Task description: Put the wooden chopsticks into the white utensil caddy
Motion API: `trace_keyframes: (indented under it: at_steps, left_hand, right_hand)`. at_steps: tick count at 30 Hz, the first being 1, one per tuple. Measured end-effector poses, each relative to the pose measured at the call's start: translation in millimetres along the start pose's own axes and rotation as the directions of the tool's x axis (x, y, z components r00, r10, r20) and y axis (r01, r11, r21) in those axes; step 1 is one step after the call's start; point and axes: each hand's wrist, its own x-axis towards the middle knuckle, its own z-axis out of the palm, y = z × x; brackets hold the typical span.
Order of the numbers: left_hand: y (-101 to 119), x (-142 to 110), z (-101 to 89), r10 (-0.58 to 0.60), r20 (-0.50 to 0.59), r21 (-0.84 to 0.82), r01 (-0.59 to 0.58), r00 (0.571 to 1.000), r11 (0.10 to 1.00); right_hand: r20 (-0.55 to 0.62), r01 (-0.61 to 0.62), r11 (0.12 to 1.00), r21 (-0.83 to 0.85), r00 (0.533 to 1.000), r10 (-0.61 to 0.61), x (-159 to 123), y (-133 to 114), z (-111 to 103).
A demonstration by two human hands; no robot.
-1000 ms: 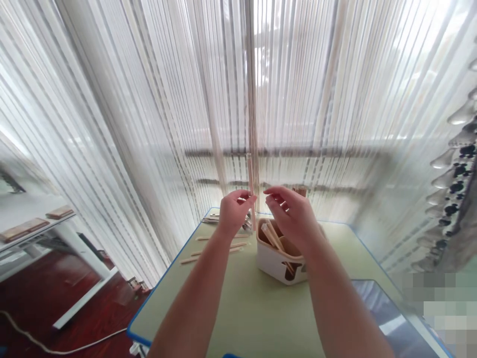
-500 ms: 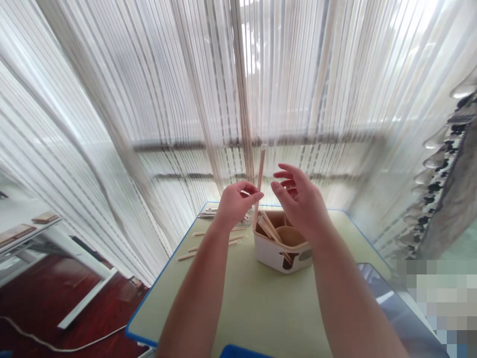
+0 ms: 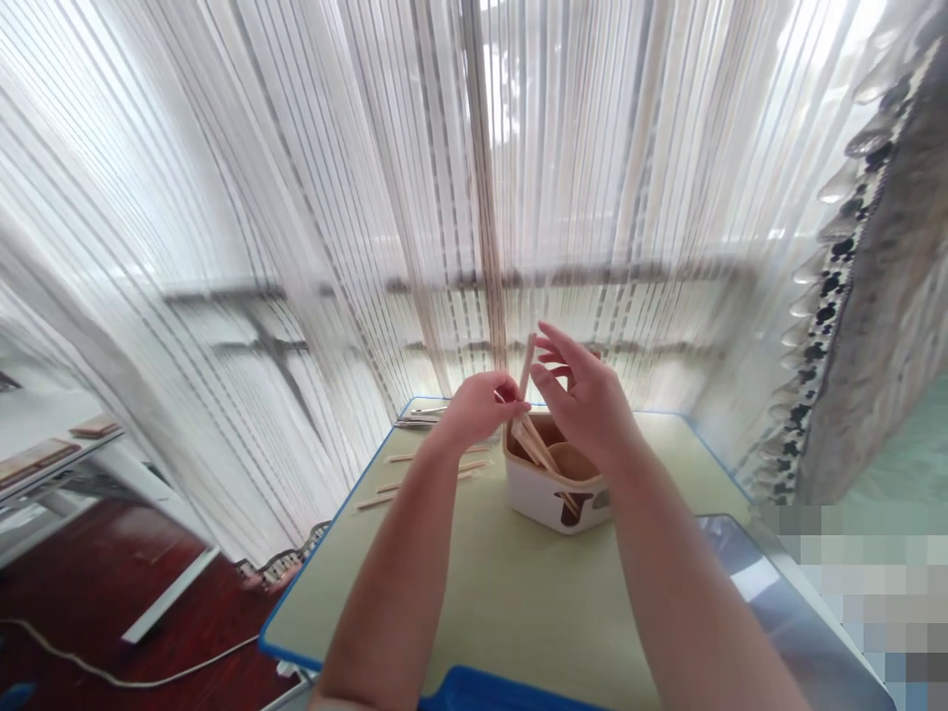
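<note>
My left hand [image 3: 485, 403] pinches an upright pair of wrapped chopsticks [image 3: 528, 365] between thumb and fingertips, above the back left of a white holder [image 3: 537, 504]. The chopsticks' lower end is hidden behind my fingers and the holder's rim. Beside their top end is my right hand [image 3: 585, 395], fingers apart; whether it touches them I cannot tell. More chopsticks [image 3: 540, 451] lean inside the holder, which is brown inside and has a cut-out in its front wall. Left of it, several wrapped chopsticks [image 3: 379, 502] lie on the table, partly covered by my left forearm.
Slim metal utensils [image 3: 419, 422] lie at the far left corner of the green, blue-edged table [image 3: 511, 602]. A blue object [image 3: 504, 691] shows at the near edge. A dark glossy panel [image 3: 733, 563] is at the right. Sheer striped curtains [image 3: 415, 197] hang behind.
My left hand and the upright chopsticks have moved slightly right, and the chopsticks stand lower and tilt more. My right hand has come closer to their top end.
</note>
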Motion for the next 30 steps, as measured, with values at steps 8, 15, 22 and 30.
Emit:
trace_keyframes:
  at_steps: [8,15,22,30]
  left_hand:
    - [-3,-2,5.4,-0.083,0.095,0.249,0.057,0.992,0.967]
    - [-8,0,13.0,-0.078,0.079,0.305,0.050,0.994,0.951]
    - [-8,-2,8.6,-0.096,0.117,0.413,0.039,0.988,0.910]
    - [-5,-7,-13.6,-0.175,0.052,0.366,0.144,0.983,0.919]
  right_hand:
    - [-0.040,-0.001,0.995,-0.102,0.999,-0.003,1,1,7]
    - [-0.011,-0.004,0.981,-0.193,1.000,0.002,3,11,11]
    - [0.052,-0.041,0.976,-0.215,0.997,0.053,2,17,19]
    - [0.037,-0.151,0.988,-0.030,0.988,0.152,2,10,9]
